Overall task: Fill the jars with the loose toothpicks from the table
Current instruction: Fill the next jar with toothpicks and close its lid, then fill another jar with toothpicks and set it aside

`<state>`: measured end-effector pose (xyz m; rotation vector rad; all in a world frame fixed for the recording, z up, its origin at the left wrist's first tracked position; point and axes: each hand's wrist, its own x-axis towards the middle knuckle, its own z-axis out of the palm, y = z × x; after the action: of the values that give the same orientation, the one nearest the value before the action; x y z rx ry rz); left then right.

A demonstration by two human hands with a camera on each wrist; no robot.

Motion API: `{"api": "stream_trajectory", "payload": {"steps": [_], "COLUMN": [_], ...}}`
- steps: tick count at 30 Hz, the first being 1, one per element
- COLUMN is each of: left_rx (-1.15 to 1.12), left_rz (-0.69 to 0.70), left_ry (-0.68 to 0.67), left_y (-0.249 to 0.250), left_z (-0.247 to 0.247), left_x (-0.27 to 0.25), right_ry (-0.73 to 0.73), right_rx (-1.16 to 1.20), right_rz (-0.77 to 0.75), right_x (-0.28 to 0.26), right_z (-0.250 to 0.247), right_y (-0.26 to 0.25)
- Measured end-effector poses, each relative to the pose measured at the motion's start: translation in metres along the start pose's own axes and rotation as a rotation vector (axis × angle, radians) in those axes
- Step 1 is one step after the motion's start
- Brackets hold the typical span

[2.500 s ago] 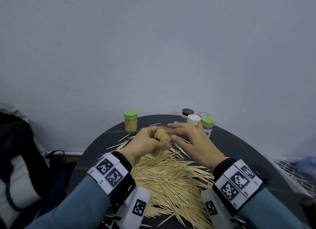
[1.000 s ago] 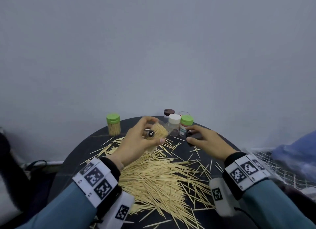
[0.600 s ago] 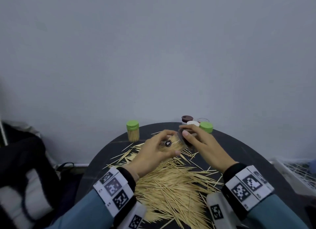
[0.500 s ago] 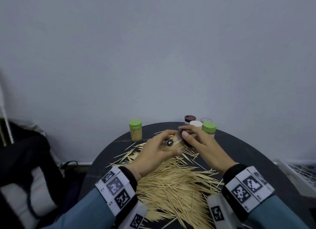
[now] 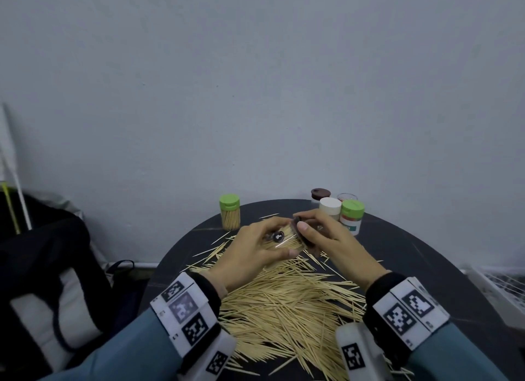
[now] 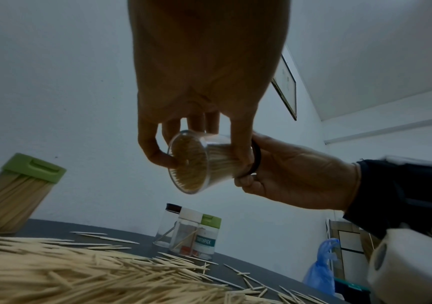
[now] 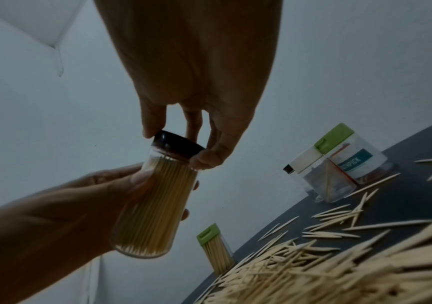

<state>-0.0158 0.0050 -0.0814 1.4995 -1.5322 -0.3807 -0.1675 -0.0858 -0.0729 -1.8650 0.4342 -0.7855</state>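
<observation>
A clear jar (image 5: 285, 240) packed with toothpicks is gripped by my left hand (image 5: 268, 242) and tilted above the pile, its base (image 6: 189, 162) toward the left wrist camera. My right hand (image 5: 305, 228) pinches the dark round lid (image 7: 177, 147), which sits on the jar's mouth. Loose toothpicks (image 5: 284, 304) lie in a thick heap on the dark round table (image 5: 426, 267) under both hands. A full jar with a green lid (image 5: 229, 215) stands at the back left.
At the back right stand a brown-lidded jar (image 5: 320, 194), a white-lidded jar (image 5: 329, 208), a green-lidded labelled jar (image 5: 351, 215) and an open clear jar (image 5: 347, 196). A black bag (image 5: 42, 267) sits left of the table and a white wire rack (image 5: 497, 289) to the right.
My right hand went to the table by the jars, took the dark lid and brought it to the mouth of the jar in my left hand. The jar stayed in my left hand.
</observation>
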Motion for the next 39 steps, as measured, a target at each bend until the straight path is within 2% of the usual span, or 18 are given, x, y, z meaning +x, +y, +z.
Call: {"api": "stream_trajectory", "payload": {"steps": [6,18,23,27,29,33,35,39], "left_rx": [0.013,-0.071,-0.104,-0.072,-0.039,-0.067,-0.070,0.177], "left_rz": [-0.001,-0.027,-0.074,-0.100,-0.118,-0.208,-0.254,-0.312], "left_ry": [-0.015,-0.074,-0.081,-0.082,-0.068,0.022,0.087,0.204], "left_y": [-0.003,-0.006,-0.007,-0.009,-0.010,-0.019,-0.028,-0.049], "left_z": [0.001,-0.001,0.003,0.000,-0.006,-0.025,-0.037,-0.064], "left_x": [0.001,0.001,0.004,0.006,0.008,0.016,0.023,0.040], "right_ry": [-0.007,-0.053,-0.048,-0.077,-0.106,-0.249,-0.311,-0.419], "right_rx": [-0.028,-0.041,-0.111,-0.193,-0.300,-0.762,-0.898,-1.029], "right_rz": [0.029,-0.008,-0.021,0.038,0.081,0.207,0.290,0.460], "right_x": [0.001,0.000,0.007,0.004,0.002,0.006,0.008,0.010], "right_z": [-0.001,-0.001,-0.007,-0.012,-0.014,-0.023,-0.027,-0.037], "right_y": [0.004,0.003,0.000,-0.003,0.000,0.020,0.031,0.044]}}
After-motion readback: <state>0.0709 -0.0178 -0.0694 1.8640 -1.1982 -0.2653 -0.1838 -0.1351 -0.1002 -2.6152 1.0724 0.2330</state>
